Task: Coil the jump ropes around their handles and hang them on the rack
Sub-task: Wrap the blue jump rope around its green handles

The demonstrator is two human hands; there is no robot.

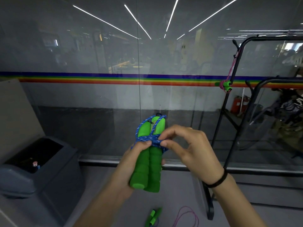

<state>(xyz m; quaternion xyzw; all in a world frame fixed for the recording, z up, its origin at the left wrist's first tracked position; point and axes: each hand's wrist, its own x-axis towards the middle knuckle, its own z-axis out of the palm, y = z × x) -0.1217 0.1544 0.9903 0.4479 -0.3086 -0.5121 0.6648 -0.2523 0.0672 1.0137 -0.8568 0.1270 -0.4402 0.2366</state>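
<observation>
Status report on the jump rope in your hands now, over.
Left hand grips two green foam handles. Right hand pinches blue braided rope wrapped around them. Path to black metal rack looks open; pink rope with green handles hangs there.

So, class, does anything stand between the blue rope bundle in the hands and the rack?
Nothing visible does. The left hand grips the handles, the right hand pinches the blue rope, and only open air separates them from the rack at right. A pink rope already hangs on its post.
</observation>
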